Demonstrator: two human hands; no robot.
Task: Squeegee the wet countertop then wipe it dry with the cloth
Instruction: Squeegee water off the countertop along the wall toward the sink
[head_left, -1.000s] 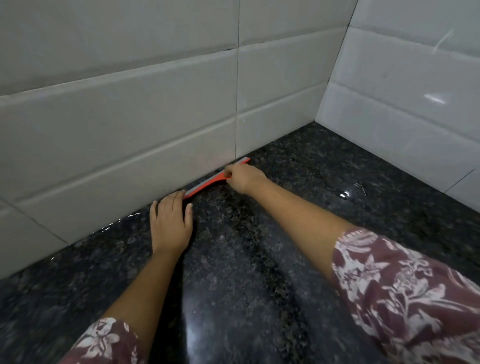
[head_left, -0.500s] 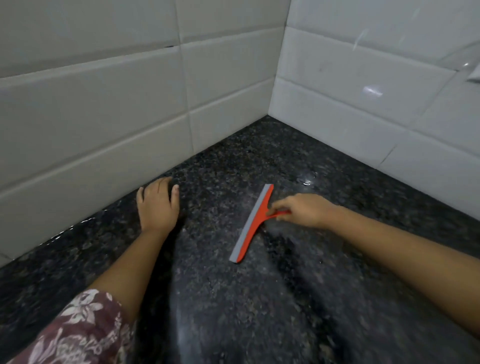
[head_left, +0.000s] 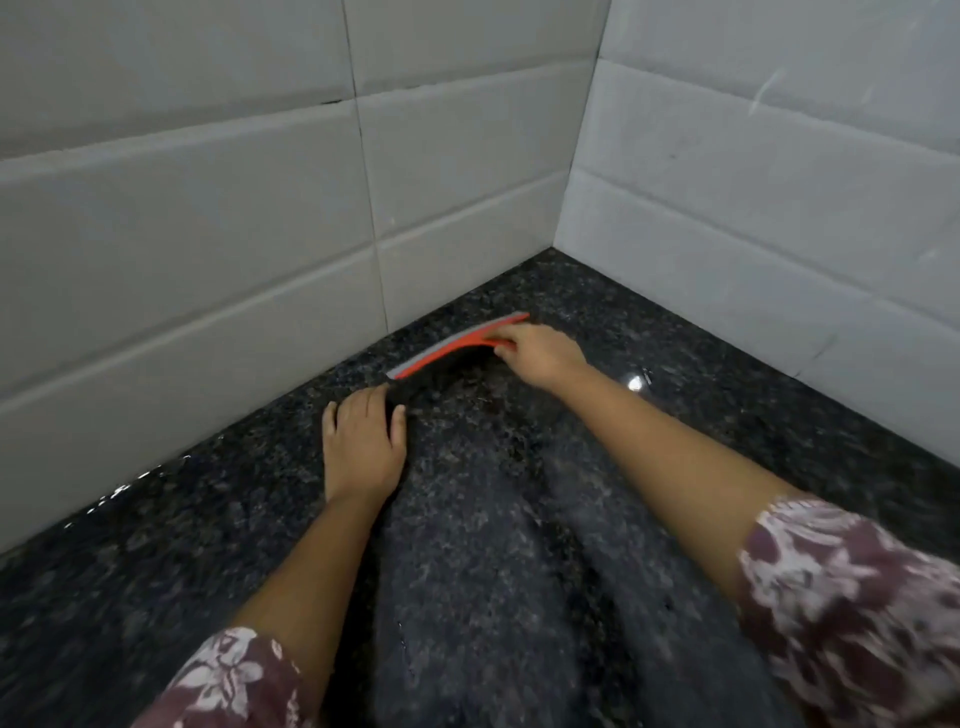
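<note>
Far by the wall, my right hand (head_left: 540, 356) fingers grip the squeegee (head_left: 457, 344), left hand (head_left: 363, 449) flat and empty on the surface (head_left: 519, 571); squeegeeing looks underway, no cloth seen.

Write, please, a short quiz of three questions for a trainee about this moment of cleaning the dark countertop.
1. True or false: the left hand is holding the squeegee.
2. Which lies nearest the squeegee blade? A) the tiled wall on the left, B) the front edge of the countertop, C) the right sleeve.
3. Fill in: the left hand lies ____ on the countertop, palm down.

Key
1. False; the right hand grips its handle.
2. A
3. flat
</note>
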